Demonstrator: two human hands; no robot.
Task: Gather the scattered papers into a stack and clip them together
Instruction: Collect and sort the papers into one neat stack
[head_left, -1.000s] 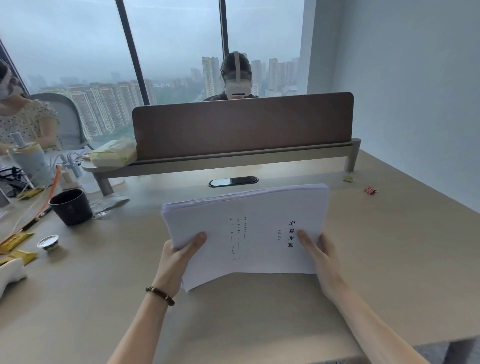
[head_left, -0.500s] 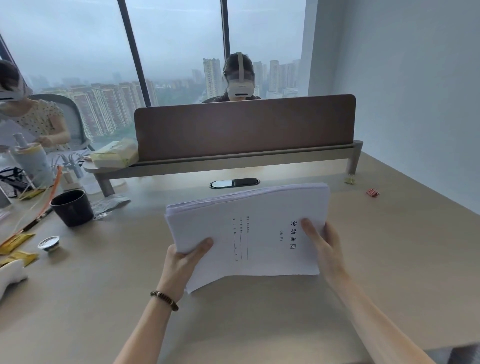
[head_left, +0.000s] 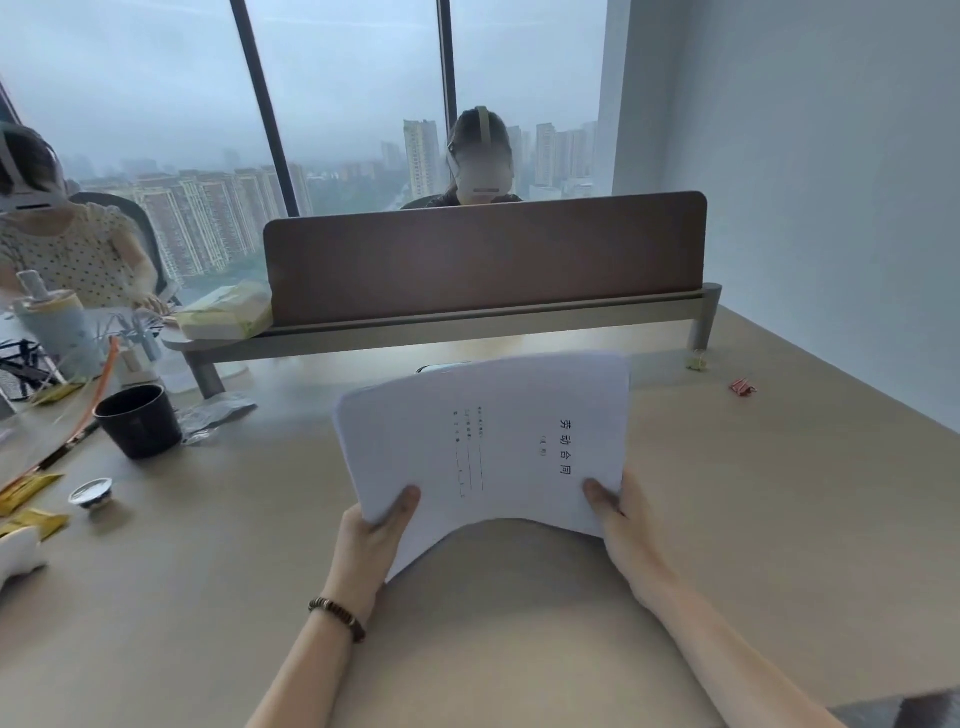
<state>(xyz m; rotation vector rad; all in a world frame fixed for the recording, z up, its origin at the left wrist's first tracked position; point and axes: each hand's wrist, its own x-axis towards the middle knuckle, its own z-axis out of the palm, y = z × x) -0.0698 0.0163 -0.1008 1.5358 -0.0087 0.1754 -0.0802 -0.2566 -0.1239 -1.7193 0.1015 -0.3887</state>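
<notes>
At the far left edge of the desk (head_left: 779, 519), yellow sachets (head_left: 28, 491) and a small foil-lidded cup (head_left: 91, 492) are seen at about 9 o'clock, with a pale tumbler (head_left: 57, 330) behind them at 10 o'clock. A dark mug (head_left: 139, 420) is set upright just to the right, beside a crumpled clear wrapper (head_left: 215, 415). A green-and-white packet (head_left: 226, 312) is rested on the left end of the raised shelf (head_left: 467, 327) that carries the brown divider panel (head_left: 483, 254) at 12 o'clock. The left hand (head_left: 369, 540), with a beaded bracelet (head_left: 337, 618) at its wrist, is closed on the near left corner of the paper stack (head_left: 483, 441), the thumb laid on the top sheet and the fingers curled out of sight beneath. The stack is held above the desk at the centre, its near edge bowed upward between the two hands, and printed lines are shown on the top page. The right hand (head_left: 623, 525) is clamped on the near right corner in the same way, thumb on top and fingers hidden underneath. Further right, at about 2 o'clock, a yellow binder clip (head_left: 697, 362) is found beside the shelf leg, and a red binder clip (head_left: 743, 387) is lying on the desk well apart from the stack.
</notes>
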